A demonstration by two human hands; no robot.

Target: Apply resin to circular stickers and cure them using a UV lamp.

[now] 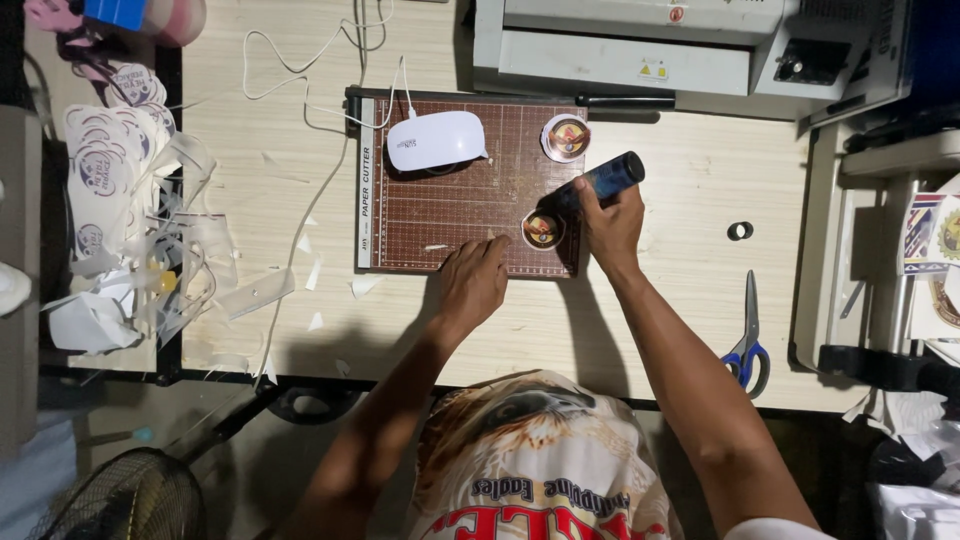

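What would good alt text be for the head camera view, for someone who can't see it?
Seen from above, a person's right hand tips a dark cylindrical bottle over a round sticker on a brown cutting mat, while the left hand rests on the mat. A white lamp sits on the mat; blue-handled scissors lie to the right.

Brown gridded cutting mat (450, 215) (white lamp (436, 140))

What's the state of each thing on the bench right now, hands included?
Right hand: gripping the dark bottle, tip down.
Dark bottle: tilted, nozzle at the near round badge.
Near round badge: flat on the cutter mat.
Far round badge: flat, untouched.
Left hand: pressed on the paper cutter's front edge, holding nothing.
Paper cutter: blade arm down.
White lamp: cabled; lit or not, cannot tell.
Scissors: closed, lying flat.
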